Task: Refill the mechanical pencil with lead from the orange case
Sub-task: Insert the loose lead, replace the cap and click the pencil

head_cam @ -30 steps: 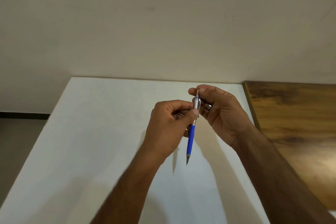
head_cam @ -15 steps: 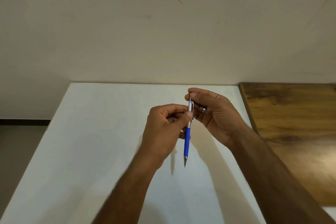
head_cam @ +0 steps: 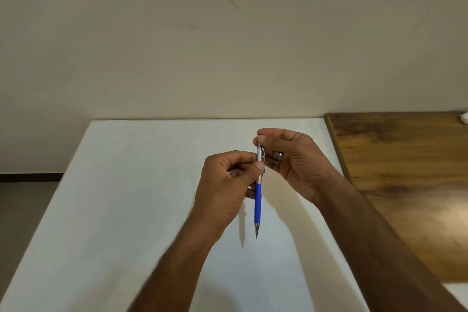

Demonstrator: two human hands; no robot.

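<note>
A blue mechanical pencil (head_cam: 258, 202) with a silver upper barrel hangs upright above the white table (head_cam: 126, 197), its metal tip pointing down. My left hand (head_cam: 225, 185) grips it around the silver part between thumb and fingers. My right hand (head_cam: 291, 159), which wears a ring, pinches the pencil's top end with thumb and forefinger. What sits between those fingertips is too small to tell. The orange case is not in view.
A brown wooden surface (head_cam: 405, 172) adjoins the white table on the right. A small white object (head_cam: 464, 118) lies at its far right edge. A beige wall (head_cam: 228, 45) rises behind the table. Floor shows at the left.
My right fingertips have closed down onto the pencil's top end. Both hands and the pencil have stayed at almost the same spot above the table.
</note>
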